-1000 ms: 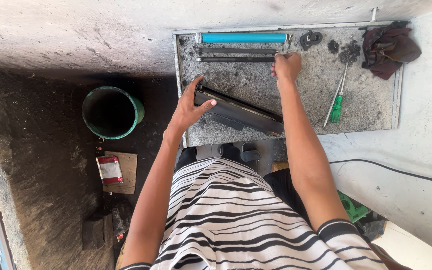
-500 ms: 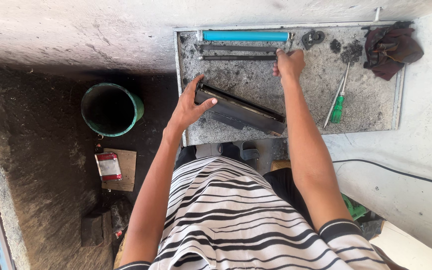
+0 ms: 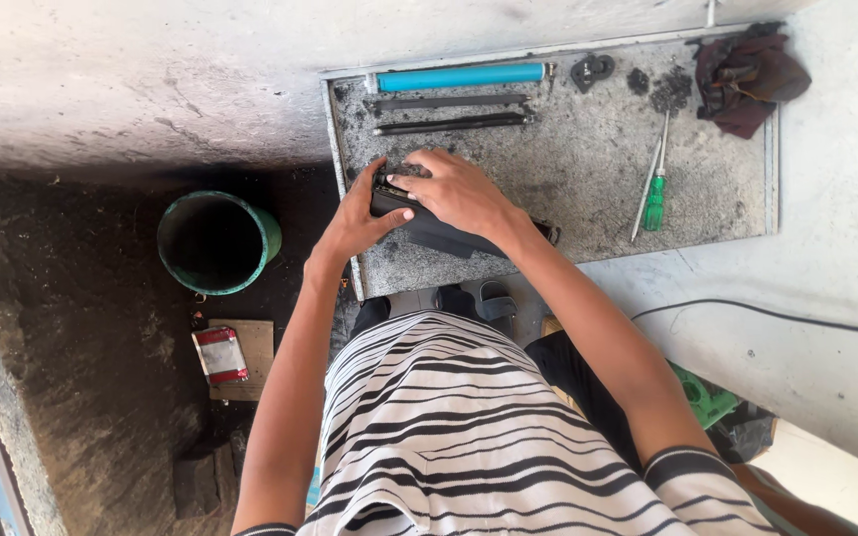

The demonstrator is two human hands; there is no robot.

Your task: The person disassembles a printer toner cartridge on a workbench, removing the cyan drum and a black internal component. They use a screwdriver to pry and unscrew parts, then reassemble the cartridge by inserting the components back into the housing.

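Toner cartridge (image 3: 449, 236) sits at the near left edge of a dusty metal tray (image 3: 588, 199), with both hands on it.

Left hand (image 3: 355, 220) wraps its fingers around the left end of the long black cartridge, and right hand (image 3: 459, 191) lies flat on top with fingers spread, pressing down. The cartridge is right by the tray's edge, so a hard push could slide it off toward the green bucket (image 3: 218, 241) on the dirty floor. Black powder covers the tray, so a shake could spill more and make the hands slippery. Farther back lie a blue roller (image 3: 459, 76) and two thin black rods (image 3: 449, 111), and a green screwdriver (image 3: 653, 194) rests to the right; a wide elbow swing could knock them.
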